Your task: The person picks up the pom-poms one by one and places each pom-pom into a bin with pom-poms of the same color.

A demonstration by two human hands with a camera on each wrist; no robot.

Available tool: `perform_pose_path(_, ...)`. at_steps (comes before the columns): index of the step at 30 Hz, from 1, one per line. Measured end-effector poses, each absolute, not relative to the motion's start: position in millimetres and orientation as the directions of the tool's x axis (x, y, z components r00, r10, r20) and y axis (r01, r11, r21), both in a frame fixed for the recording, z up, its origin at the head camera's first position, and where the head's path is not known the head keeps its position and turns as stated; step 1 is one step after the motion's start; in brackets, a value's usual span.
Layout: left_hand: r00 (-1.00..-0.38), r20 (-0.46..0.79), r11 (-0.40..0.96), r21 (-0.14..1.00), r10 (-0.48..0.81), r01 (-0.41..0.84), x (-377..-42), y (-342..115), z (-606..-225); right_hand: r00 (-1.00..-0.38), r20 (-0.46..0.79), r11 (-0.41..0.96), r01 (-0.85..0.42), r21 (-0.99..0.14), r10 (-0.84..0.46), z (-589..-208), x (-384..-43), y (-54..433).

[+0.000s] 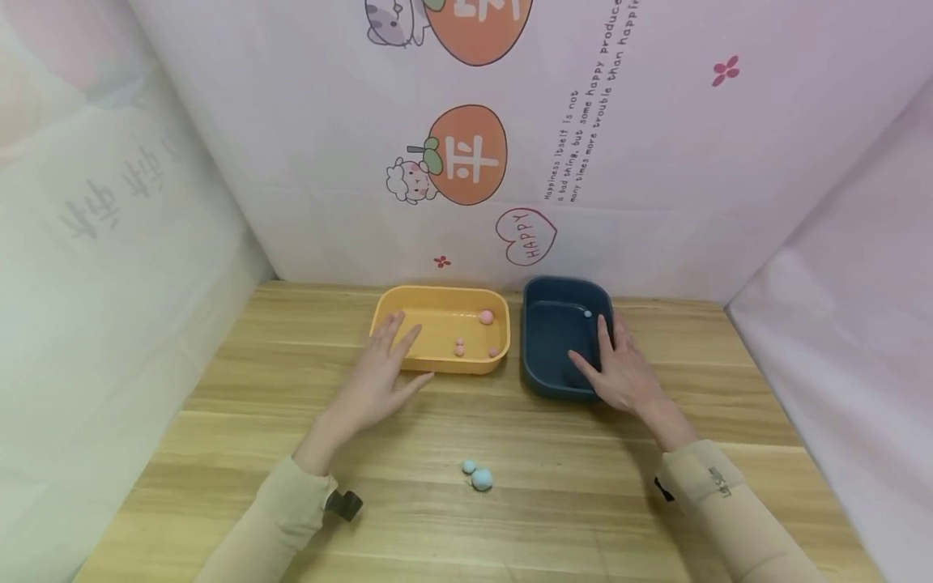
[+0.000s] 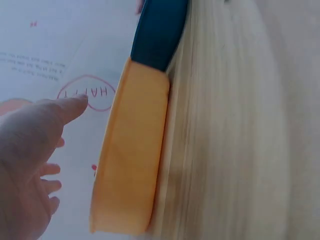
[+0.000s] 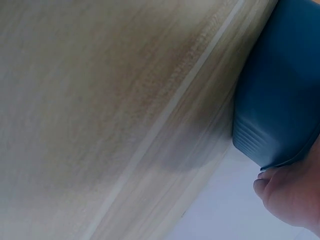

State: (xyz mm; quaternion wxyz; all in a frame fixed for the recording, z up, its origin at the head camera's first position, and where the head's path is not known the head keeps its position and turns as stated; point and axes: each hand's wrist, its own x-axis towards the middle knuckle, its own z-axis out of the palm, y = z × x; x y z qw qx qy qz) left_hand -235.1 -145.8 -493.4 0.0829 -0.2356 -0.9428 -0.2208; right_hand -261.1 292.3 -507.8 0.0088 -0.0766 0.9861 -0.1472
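Observation:
My left hand point(image 1: 375, 385) hovers over the left end of a yellow tray point(image 1: 437, 366), fingers spread and holding nothing. In the left wrist view, the thumb of that hand point(image 2: 30, 150) points past the tray's side wall point(image 2: 130, 150). Several pink balls point(image 1: 486, 317) lie inside the tray, mostly toward its right end. At the right side of a dark blue tray point(image 1: 554, 332), my right hand point(image 1: 623, 376) has its thumb and index finger apart over the rim. The right wrist view puts its fingertips point(image 3: 262, 186) right at the rim. One small pale blue ball point(image 1: 587, 313) sits inside.
Two light blue balls, a larger one point(image 1: 482, 479) and a smaller one point(image 1: 469, 466), lie side by side on the wooden table point(image 1: 568, 518), nearer to me than the trays. A printed white cloth point(image 1: 328, 202) rises behind the trays, and more cloth hangs at both sides.

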Motion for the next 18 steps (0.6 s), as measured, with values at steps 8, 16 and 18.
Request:
perform_pose_path(8,-0.806,0.346,0.699,0.405,0.48,0.59,-208.7,-137.7,-493.2,-0.988,-0.004,0.948,-0.148,-0.28,-0.155,-507.7,-262.1,291.4)
perform_pose_path(16,-0.761,0.334,0.596,0.479,0.556,0.645,-197.1,-128.7,-498.8,-0.988,-0.002,0.948,-0.148,-0.281,-0.155,-507.7,-261.6,290.9)
perform_pose_path(18,-0.758,0.304,0.585,0.494,0.577,0.644,-196.4,-126.5,-500.9,-0.988,-0.004,0.948,-0.148,-0.282,-0.156,-508.1,-261.9,291.3)
